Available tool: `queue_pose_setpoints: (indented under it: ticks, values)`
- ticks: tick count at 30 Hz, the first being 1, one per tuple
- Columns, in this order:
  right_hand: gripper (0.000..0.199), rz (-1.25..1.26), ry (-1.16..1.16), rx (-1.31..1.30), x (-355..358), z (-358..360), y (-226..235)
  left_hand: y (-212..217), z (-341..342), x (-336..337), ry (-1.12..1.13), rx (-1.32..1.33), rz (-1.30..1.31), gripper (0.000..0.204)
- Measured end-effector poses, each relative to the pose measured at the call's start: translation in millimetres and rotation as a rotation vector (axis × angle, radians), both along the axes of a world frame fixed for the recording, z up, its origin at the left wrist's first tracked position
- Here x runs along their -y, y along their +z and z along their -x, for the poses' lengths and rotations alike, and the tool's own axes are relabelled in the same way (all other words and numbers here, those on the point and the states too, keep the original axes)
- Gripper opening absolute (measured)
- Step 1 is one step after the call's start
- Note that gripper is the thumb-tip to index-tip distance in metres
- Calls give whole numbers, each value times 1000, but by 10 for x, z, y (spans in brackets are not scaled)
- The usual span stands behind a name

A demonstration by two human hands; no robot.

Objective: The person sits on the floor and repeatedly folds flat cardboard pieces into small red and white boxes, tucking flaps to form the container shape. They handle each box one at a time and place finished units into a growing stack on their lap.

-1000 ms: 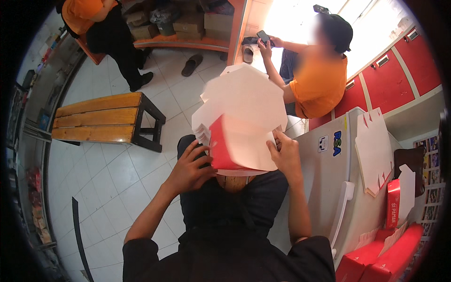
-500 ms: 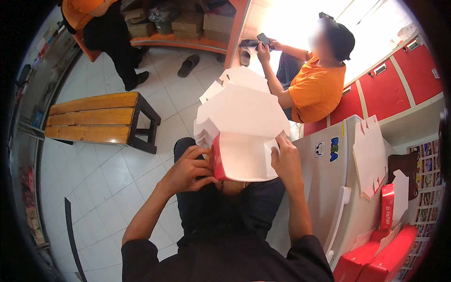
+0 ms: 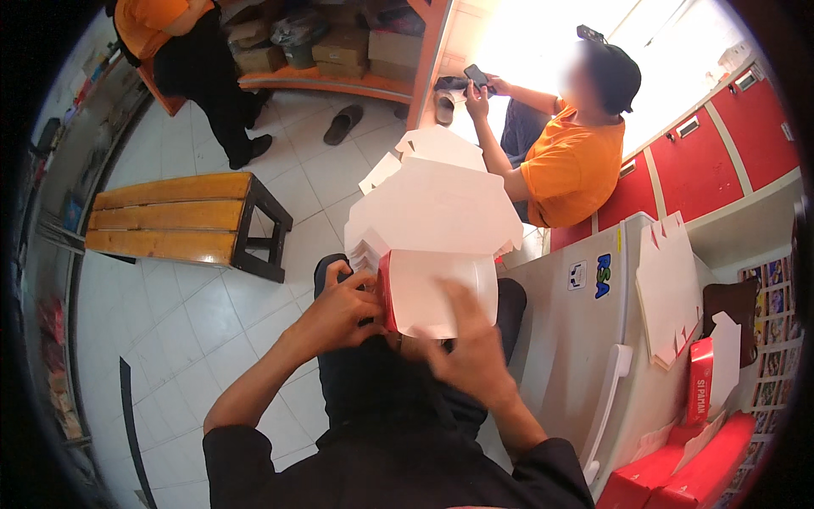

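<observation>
On my lap, a paper food carton (image 3: pixel 407 293) stands partly folded, with a white inside and a red outer side. My left hand (image 3: pixel 346 304) is closed on its red left wall. Over the carton's near right part, my right hand (image 3: pixel 475 339) is blurred by motion, its thumb and fingers apart and nothing visible between them. Just beyond the carton lies a stack of flat white carton blanks (image 3: pixel 432 199) with notched edges and tabs. The blanks' lower ends are hidden behind the carton.
A wooden bench (image 3: pixel 170 219) stands at the left. To my right is a white fridge-like cabinet (image 3: pixel 551 314), with more blanks (image 3: pixel 666 284) and red folded cartons (image 3: pixel 704 462) on it. A seated person (image 3: pixel 577 165) holds a phone; another person (image 3: pixel 203 76) stands at the far left.
My right hand has left the carton's right edge and swung left and nearer, over the carton. The right flap it held is no longer bent inward. My left hand stays on the red wall.
</observation>
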State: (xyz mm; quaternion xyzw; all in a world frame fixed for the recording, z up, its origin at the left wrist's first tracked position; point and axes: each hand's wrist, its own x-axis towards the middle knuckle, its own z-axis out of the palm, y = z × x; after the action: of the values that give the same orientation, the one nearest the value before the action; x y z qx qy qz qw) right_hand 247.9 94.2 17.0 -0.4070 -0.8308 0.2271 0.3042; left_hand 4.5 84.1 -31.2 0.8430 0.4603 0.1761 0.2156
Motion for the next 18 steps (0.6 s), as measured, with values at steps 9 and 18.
queue_pose_setpoints:
  ticks: [9, 18]
  values:
    - [16, 98, 174, 308, 162, 233, -447, -172, -183, 156, 46, 172, -60, 17]
    - [31, 191, 157, 496, 20, 344, -98, -343, -17, 140, 215, 107, -344, 51]
